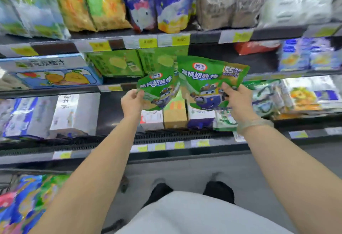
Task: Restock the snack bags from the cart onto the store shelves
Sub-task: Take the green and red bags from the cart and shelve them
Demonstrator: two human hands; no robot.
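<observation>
**Head view, store aisle.** Motion blur smears most of the shelf stock, and the print on the price labels [146,42] cannot be read. The cart [27,202] is cut off at the lower left corner; its load is a blur of coloured packets, probably snack bags.

- **Left hand** [132,102]: its fingers curl round the lower left edge of a green snack bag [157,89], with the fingertips hidden behind it.
- **Right hand** [235,100]: thumb on the front and fingers behind, pinching a second green bag [209,80]. A pale wristband [253,124] circles this wrist.

Both bags are held in the air before the middle shelf [46,92]. Their inner edges meet in view, partly covering the green boxes [118,65] behind. Tall bags [103,2] stand on the upper shelf.
</observation>
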